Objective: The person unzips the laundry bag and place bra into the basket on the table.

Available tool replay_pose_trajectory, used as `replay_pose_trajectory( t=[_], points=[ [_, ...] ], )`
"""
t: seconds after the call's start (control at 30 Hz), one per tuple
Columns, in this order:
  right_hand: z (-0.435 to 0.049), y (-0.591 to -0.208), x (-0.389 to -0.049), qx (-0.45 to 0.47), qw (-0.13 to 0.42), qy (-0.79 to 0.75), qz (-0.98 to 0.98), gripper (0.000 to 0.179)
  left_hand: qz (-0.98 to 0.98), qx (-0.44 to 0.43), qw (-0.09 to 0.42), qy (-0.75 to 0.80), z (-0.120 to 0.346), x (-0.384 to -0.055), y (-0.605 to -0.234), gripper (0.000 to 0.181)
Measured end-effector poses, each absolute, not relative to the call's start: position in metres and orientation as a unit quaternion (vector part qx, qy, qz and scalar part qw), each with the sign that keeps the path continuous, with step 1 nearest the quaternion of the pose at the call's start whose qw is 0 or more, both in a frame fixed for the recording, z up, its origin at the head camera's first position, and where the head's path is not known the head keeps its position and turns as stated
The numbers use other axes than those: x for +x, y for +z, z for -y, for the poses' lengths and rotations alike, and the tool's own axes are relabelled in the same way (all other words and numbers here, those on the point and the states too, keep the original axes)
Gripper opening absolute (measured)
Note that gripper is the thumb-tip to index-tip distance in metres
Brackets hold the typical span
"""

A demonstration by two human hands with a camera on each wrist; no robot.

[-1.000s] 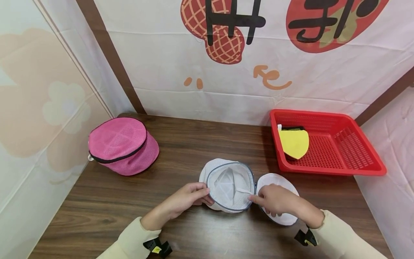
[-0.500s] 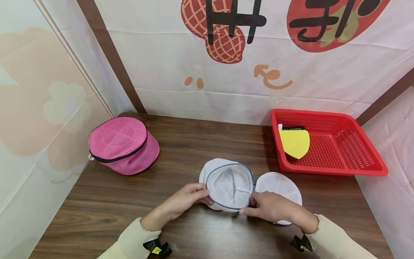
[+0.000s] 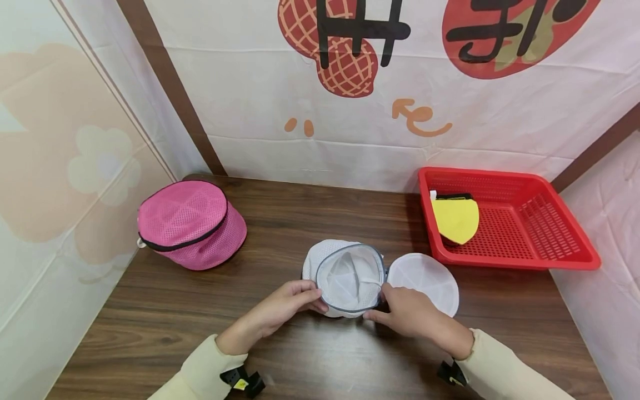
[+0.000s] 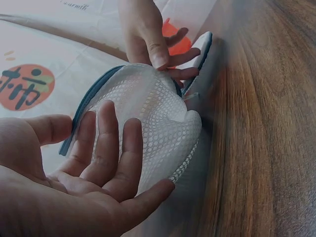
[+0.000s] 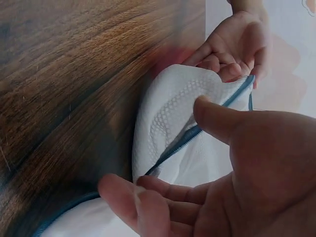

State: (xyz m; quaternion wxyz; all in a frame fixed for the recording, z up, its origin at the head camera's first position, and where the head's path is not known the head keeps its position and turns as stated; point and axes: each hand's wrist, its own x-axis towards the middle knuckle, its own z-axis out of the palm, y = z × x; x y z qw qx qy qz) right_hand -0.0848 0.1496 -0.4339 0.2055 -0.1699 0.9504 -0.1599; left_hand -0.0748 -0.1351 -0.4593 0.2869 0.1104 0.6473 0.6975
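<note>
A white mesh laundry bag [image 3: 345, 280] with a blue-grey zip rim sits on the wooden table, its mouth open upward. Its round white lid [image 3: 425, 280] is folded out flat to the right, joined at the rim. My left hand [image 3: 287, 305] grips the left of the rim, thumb on the zip edge and fingers along the mesh, as the left wrist view shows. At the right front of the rim, my right hand [image 3: 412, 311] holds the bag between thumb and fingers; it covers part of the lid. The right wrist view shows its thumb [image 5: 217, 118] against the mesh.
A pink mesh bag [image 3: 185, 222] with a black zip stands at the left rear of the table. At the right rear is a red plastic basket [image 3: 515, 262], holding a yellow item [image 3: 455, 219] and something black. Printed cloth [image 3: 310, 158] hangs behind and at both sides.
My right hand has left the inside of the bag's mouth and taken the right front rim. Bag and lid have shifted slightly left and away from me. The left hand keeps its hold.
</note>
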Motion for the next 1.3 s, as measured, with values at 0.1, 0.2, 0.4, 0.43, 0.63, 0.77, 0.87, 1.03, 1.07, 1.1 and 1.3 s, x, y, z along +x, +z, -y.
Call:
replay_pose_trajectory(
  t=[0.1,0.2,0.4,0.43,0.63,0.77,0.87,1.03,1.07,1.1,1.3],
  points=[
    [-0.146,-0.436,-0.088,-0.165,0.195,-0.160,-0.953,0.045,-0.647,0.107,0.283,0.700,0.136,-0.076,-0.459,0.023],
    [-0.142,-0.438,-0.091,-0.164,0.181,-0.159,-0.956,0.044,-0.645,0.104,0.279,0.704,0.137,-0.077,-0.458,0.021],
    [-0.137,-0.441,-0.096,-0.169,0.165,-0.160,-0.958,0.044,-0.650,0.089,0.270,0.705,0.142,-0.077,-0.457,0.019],
    [-0.136,-0.442,-0.097,-0.169,0.162,-0.160,-0.959,0.044,-0.651,0.088,0.269,0.704,0.142,-0.077,-0.457,0.019],
    [-0.131,-0.446,-0.102,-0.168,0.131,-0.153,-0.965,0.043,-0.654,0.090,0.265,0.703,0.143,-0.078,-0.457,0.019],
    [-0.127,-0.447,-0.105,-0.165,0.112,-0.153,-0.968,0.041,-0.653,0.087,0.266,0.704,0.143,-0.080,-0.455,0.019],
    [-0.124,-0.447,-0.108,-0.165,0.111,-0.151,-0.968,0.044,-0.652,0.085,0.266,0.705,0.144,-0.081,-0.455,0.019],
    [-0.119,-0.449,-0.112,-0.163,0.111,-0.143,-0.970,0.047,-0.652,0.081,0.263,0.707,0.147,-0.082,-0.455,0.020],
    [-0.119,-0.450,-0.113,-0.162,0.109,-0.142,-0.970,0.048,-0.653,0.080,0.261,0.707,0.147,-0.082,-0.455,0.020],
    [-0.118,-0.450,-0.114,-0.161,0.108,-0.141,-0.971,0.048,-0.653,0.079,0.259,0.707,0.147,-0.083,-0.456,0.021],
    [-0.114,-0.457,-0.119,-0.160,0.079,-0.121,-0.977,0.054,-0.665,0.066,0.238,0.705,0.146,-0.087,-0.456,0.025]
  ],
)
